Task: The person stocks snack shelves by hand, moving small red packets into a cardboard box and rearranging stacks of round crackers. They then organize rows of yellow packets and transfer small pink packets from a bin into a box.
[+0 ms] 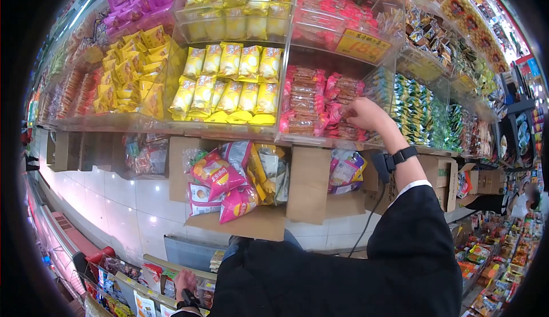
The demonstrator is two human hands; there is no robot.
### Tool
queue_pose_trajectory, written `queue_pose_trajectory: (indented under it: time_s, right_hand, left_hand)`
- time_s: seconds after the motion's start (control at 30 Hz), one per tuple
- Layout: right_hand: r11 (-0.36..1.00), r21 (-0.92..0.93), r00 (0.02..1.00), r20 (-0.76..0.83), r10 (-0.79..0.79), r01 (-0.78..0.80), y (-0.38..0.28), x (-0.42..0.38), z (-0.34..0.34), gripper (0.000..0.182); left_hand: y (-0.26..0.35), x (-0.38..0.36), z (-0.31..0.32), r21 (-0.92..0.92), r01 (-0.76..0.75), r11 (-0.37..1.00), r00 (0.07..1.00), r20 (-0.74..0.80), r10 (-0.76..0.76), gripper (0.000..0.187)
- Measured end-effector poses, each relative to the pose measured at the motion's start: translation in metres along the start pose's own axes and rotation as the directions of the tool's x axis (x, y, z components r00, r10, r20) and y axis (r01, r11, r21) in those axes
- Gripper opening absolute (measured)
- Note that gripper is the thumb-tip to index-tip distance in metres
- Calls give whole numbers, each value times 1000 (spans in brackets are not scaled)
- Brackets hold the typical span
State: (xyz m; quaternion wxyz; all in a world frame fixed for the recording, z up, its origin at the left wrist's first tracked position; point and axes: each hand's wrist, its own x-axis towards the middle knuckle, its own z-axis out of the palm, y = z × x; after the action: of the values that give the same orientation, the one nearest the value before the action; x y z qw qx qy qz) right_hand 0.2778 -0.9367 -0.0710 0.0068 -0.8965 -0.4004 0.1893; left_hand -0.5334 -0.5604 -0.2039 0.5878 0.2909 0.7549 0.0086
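Right hand [366, 114] closed on red snack packs [337, 102]; left hand [185, 282] low, grip unclear.

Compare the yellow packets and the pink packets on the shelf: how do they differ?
The yellow packets fill the middle bin and no hand touches them; the pink packets sit in the bin to their right, where the right hand reaches in. Both lie stacked in clear bins.
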Motion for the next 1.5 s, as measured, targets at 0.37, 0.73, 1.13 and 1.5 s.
queue_pose_trajectory:
  time_s: [0.37, 0.73, 1.13, 1.5]
  right_hand:
    - [948, 317, 974, -216, 69, 3, 9, -13, -34, 49]
    - [991, 132, 972, -233, 31, 0, 11, 13, 1, 41]
    - [941, 328, 925, -376, 50, 82, 16, 20, 3, 32]
    - [998, -13, 938, -341, 59, -68, 20, 36, 21, 31]
  left_hand:
    - [17, 3, 15, 36, 12, 999, 999, -46, -11, 46]
    - [21, -7, 19, 118, 6, 993, 1000, -22, -3, 47]
    - [7, -14, 17, 27, 34, 999, 997, -74, -32, 47]
    - [0, -6, 15, 15, 13, 1000, 1000, -26, -13, 51]
